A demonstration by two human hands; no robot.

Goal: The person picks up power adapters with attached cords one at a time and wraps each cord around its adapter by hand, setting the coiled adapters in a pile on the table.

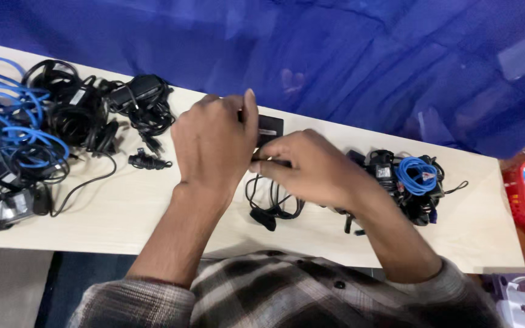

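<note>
My left hand [214, 143] grips a black power adapter brick [270, 127] at the middle of the pale wooden table [129, 206]. My right hand [311, 167] pinches the adapter's black cable close to the brick. The rest of that cable [271, 206] hangs in loose loops on the table below my hands, with its plug end lying near the front. Most of the brick is hidden behind my fingers.
A heap of black adapters and blue cables [25, 133] covers the table's left end. Another bundled pile with a coiled blue cable [414, 176] lies at the right. A red basket [521, 206] stands past the right edge. Blue cloth [335, 54] hangs behind the table.
</note>
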